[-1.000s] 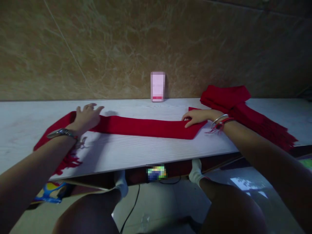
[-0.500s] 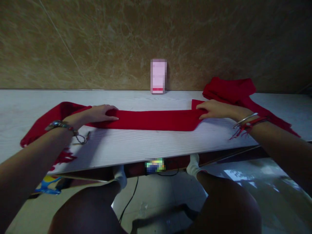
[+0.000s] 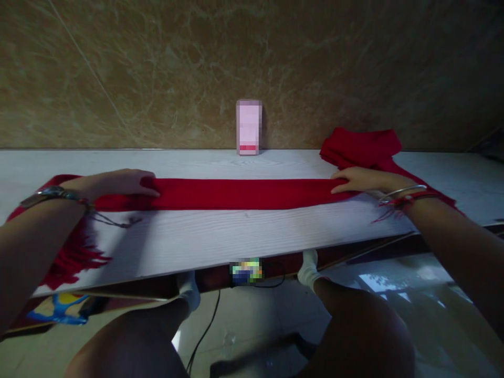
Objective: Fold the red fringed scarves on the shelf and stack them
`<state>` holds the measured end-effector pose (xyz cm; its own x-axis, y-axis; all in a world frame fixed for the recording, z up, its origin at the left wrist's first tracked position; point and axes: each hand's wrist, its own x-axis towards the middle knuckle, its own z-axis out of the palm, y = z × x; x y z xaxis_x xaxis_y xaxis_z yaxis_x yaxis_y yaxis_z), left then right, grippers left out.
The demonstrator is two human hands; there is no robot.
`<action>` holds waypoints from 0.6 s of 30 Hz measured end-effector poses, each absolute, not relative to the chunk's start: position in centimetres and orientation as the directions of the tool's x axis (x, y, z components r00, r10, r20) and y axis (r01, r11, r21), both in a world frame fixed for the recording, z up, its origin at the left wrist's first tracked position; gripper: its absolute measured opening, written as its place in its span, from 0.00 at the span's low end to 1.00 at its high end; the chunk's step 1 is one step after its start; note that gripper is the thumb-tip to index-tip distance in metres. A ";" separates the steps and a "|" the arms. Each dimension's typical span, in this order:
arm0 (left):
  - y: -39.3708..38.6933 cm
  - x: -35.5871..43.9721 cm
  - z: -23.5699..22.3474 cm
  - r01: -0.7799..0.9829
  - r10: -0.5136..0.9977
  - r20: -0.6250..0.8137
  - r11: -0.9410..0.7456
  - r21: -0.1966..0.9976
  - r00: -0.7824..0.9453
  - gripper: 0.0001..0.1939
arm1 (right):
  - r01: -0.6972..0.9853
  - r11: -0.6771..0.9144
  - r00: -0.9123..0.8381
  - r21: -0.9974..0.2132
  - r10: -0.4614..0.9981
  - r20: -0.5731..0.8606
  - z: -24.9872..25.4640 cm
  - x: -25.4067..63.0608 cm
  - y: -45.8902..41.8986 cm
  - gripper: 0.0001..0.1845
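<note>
A red scarf [image 3: 240,194] lies in a long, narrow folded strip across the white wood-grain table. My left hand [image 3: 129,184] grips the strip near its left end, with thumb and fingers closed on the cloth. At the strip's right end my right hand [image 3: 354,179] pinches the cloth between thumb and fingers. Fringe [image 3: 76,257] spreads below my left wrist, hanging toward the table's front edge. Behind my right hand lies a loose heap of the same red cloth [image 3: 360,147], with a tail running right behind my wrist.
A pink phone [image 3: 249,128] with a blurred-out screen leans upright against the brown marbled wall [image 3: 177,68]. The white table [image 3: 189,236] is narrow. Below its front edge are a blue-and-yellow item [image 3: 65,308], a black cable [image 3: 205,336] and my knees.
My left hand has slid left along the scarf and my right hand slightly right. The strip between them is longer and straighter; more fringe shows at the left.
</note>
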<state>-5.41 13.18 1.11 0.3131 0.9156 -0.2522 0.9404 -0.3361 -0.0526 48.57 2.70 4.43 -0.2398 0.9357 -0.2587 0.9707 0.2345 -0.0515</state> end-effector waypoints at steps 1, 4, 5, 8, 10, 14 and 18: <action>13.6 -6.3 1.1 0.944 0.923 -0.244 -0.323 -0.067 0.298 0.27 | 0.968 0.239 -0.251 -0.079 0.930 -0.270 5.1 48.8 2.7 0.18; 14.5 -8.2 1.2 0.951 0.917 -0.284 -0.305 -0.055 0.278 0.32 | 0.953 0.264 -0.298 -0.150 0.906 -0.302 6.9 48.8 3.4 0.18; 14.7 -8.4 1.4 0.953 0.914 -0.301 -0.300 -0.046 0.274 0.35 | 0.953 0.267 -0.298 -0.140 0.907 -0.299 7.2 48.8 3.9 0.17; 14.3 -7.0 1.7 0.949 0.922 -0.251 -0.312 -0.035 0.294 0.50 | 0.975 0.219 -0.206 0.025 0.946 -0.250 6.7 48.4 5.6 0.13; 13.5 -4.5 1.4 0.926 0.916 -0.147 -0.379 -0.010 0.373 0.55 | 0.977 0.150 -0.119 0.151 0.973 -0.197 5.1 48.1 6.4 0.13; 10.6 2.4 -0.8 0.849 0.850 0.045 -0.527 0.044 0.525 0.43 | 0.974 0.127 -0.129 0.186 0.992 0.001 0.8 46.0 5.8 0.21; 8.0 7.3 -3.4 0.760 0.761 0.021 -0.649 0.039 0.649 0.29 | 0.968 0.251 -0.243 -0.019 0.953 0.182 -2.8 42.8 3.4 0.27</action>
